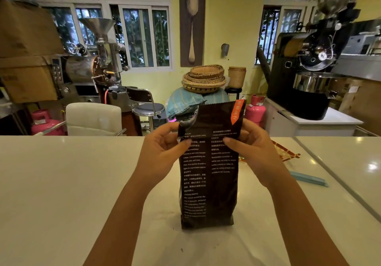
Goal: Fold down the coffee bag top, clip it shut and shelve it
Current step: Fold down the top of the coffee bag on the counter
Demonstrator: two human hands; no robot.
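A tall dark brown coffee bag (208,183) with white print and an orange corner tag stands upright on the white counter (61,183). My left hand (162,148) pinches its upper left edge, thumb on the printed face. My right hand (255,148) pinches the upper right edge the same way. The bag's top flap stands up above my fingers, its left corner curling over. A long light blue clip (309,179) lies flat on the counter to the right of my right forearm, apart from the bag.
A patterned orange wrapper (285,152) lies behind my right hand. A seam (340,183) splits the counter at the right. Beyond the counter stand a white chair (93,119), a stool, pink gas cylinders, stacked baskets and two coffee roasters.
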